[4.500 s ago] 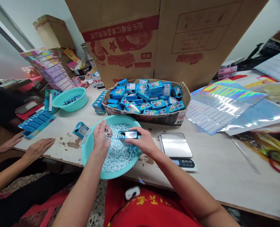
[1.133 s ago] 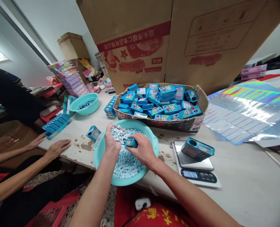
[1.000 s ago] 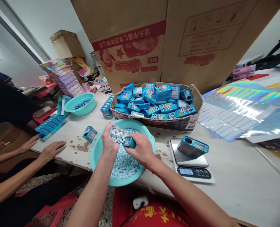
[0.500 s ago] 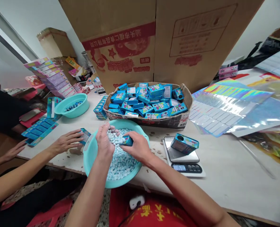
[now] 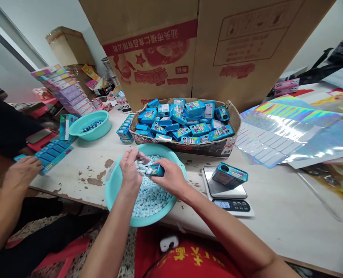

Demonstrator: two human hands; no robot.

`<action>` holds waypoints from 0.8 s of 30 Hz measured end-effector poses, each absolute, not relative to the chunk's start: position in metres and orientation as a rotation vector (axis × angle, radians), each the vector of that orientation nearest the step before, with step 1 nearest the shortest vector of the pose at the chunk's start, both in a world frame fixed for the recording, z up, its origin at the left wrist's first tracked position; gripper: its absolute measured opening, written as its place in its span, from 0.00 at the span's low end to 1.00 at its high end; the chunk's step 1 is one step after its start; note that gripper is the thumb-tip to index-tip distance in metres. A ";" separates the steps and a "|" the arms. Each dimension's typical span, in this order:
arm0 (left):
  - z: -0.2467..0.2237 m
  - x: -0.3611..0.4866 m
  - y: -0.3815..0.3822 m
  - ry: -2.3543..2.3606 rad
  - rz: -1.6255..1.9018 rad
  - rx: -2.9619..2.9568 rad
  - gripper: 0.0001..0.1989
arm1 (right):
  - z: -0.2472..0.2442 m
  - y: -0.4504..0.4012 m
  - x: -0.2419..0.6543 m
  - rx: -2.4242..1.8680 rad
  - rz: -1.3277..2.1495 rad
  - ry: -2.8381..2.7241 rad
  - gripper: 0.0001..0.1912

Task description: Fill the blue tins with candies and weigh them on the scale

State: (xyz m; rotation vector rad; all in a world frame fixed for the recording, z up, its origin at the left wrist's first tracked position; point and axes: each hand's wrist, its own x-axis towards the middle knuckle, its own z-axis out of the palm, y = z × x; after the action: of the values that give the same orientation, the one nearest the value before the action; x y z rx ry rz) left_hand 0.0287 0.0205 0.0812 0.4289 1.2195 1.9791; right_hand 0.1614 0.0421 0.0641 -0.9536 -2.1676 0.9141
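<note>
My right hand (image 5: pixel 171 177) grips a small blue box (image 5: pixel 156 170), tilted over a turquoise basin (image 5: pixel 111 197). My left hand (image 5: pixel 131 168) is cupped around a scoop of pale blue candies (image 5: pixel 143 167) at the box's left end. Loose candies (image 5: pixel 151 199) of the same kind fill much of the basin below both hands. Right of the basin, another blue box (image 5: pixel 230 175) with a round dark opening lies on a digital scale (image 5: pixel 218 195). Behind the basin stands a cut-down carton (image 5: pixel 206 150) heaped with blue boxes (image 5: pixel 185 121).
At left, a co-worker's hand (image 5: pixel 22 172) is beside a tray of blue boxes (image 5: pixel 54 152). A smaller turquoise basin (image 5: pixel 102 131) holds dark blue wrapped pieces. Shiny sticker sheets (image 5: pixel 272 135) lie at right. A tall cardboard box (image 5: pixel 165 46) rises at the back.
The co-worker's hand has gone from beside my basin, with a blue box, to the tray at left. My left hand now holds candies up against my box's end. The view has shifted slightly.
</note>
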 end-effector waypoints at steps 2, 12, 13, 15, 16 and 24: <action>0.082 0.029 0.018 1.224 1.975 0.455 0.11 | 0.064 0.041 0.162 -0.960 0.924 -2.165 0.18; 0.084 0.034 0.011 1.237 1.961 0.566 0.10 | 0.064 0.035 0.161 -0.943 0.975 -2.162 0.18; 0.084 0.033 0.011 1.247 1.956 0.579 0.10 | 0.064 0.035 0.161 -0.939 0.983 -2.157 0.18; 0.084 0.032 0.011 1.266 1.954 0.570 0.10 | 0.065 0.036 0.163 -0.922 1.001 -2.149 0.18; 0.083 0.031 0.011 1.273 1.954 0.545 0.09 | 0.065 0.036 0.163 -0.912 1.012 -2.147 0.18; 0.082 0.040 0.009 1.266 1.948 0.576 0.09 | 0.060 0.032 0.159 -0.932 1.030 -2.134 0.17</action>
State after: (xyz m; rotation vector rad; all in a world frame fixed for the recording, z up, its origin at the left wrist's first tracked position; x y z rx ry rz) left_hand 0.0395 0.0086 0.0821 0.5757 1.2664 1.9475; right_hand 0.1587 0.0318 0.0601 -0.9317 -2.1339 1.0302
